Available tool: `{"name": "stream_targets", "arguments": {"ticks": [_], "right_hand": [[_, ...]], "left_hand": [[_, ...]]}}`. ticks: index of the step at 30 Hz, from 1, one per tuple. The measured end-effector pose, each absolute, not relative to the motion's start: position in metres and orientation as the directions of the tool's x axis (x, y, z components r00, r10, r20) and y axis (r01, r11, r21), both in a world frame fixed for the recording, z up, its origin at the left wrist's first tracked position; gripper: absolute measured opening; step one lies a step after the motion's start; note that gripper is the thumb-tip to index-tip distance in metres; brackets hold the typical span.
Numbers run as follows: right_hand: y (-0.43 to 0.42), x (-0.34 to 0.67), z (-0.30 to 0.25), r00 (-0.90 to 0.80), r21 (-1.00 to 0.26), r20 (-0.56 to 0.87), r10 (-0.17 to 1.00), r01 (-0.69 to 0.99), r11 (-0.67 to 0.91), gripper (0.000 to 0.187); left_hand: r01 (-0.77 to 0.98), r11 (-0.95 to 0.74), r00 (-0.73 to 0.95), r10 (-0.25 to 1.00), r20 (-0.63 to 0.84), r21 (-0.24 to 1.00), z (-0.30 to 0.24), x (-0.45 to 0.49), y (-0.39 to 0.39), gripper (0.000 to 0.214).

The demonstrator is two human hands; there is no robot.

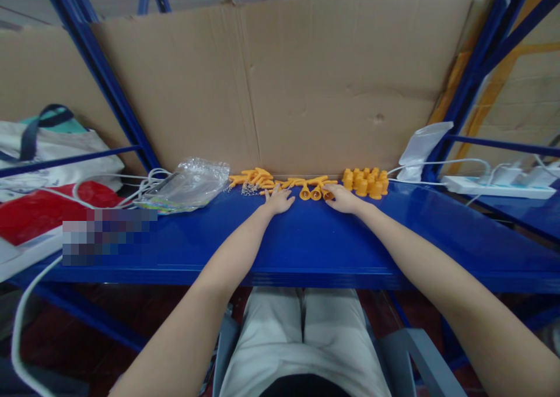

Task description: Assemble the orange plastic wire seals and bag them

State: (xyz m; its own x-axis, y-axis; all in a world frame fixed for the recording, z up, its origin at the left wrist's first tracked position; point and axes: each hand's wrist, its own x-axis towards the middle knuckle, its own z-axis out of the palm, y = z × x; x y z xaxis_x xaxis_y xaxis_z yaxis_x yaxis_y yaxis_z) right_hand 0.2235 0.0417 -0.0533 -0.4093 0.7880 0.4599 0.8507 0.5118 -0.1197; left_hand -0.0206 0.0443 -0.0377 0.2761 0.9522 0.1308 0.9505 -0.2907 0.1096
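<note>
My left hand (279,201) lies on the blue tabletop with fingers spread, at the right end of a pile of orange branching pieces with small metal chains (258,178). Its fingertips reach the pile's edge. Three orange bell-shaped pieces with handles stand in a row to its right, their wide mouths facing me; the middle bell-shaped piece (315,194) shows best. My right hand (344,199) closes its fingers round the rightmost bell-shaped piece (327,195), partly covering it. Just beyond that hand, orange cup-like pieces (367,184) stand upright in a tight group.
Clear plastic bags (188,184) and white cables lie on the left, near a red item (56,207) and a cloth bag (61,152). A cardboard panel (306,88) closes off the back. A white power strip (499,187) sits at right. Blue posts flank the table (324,251).
</note>
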Motion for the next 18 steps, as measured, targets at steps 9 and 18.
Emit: {"name": "stream_targets", "arguments": {"ticks": [9, 18], "right_hand": [[0.0336, 0.2190, -0.0490, -0.380, -0.144, 0.434, 0.817, 0.866, 0.479, 0.050], [0.0344, 0.2187, -0.0473, -0.390, -0.134, 0.427, 0.815, 0.865, 0.484, 0.051]], "left_hand": [[0.956, -0.268, 0.240, 0.949, 0.206, 0.121, -0.0390, -0.0213, 0.0464, 0.056], [0.955, -0.288, 0.273, 0.947, 0.170, 0.072, -0.0388, -0.0205, 0.0467, 0.053]]}}
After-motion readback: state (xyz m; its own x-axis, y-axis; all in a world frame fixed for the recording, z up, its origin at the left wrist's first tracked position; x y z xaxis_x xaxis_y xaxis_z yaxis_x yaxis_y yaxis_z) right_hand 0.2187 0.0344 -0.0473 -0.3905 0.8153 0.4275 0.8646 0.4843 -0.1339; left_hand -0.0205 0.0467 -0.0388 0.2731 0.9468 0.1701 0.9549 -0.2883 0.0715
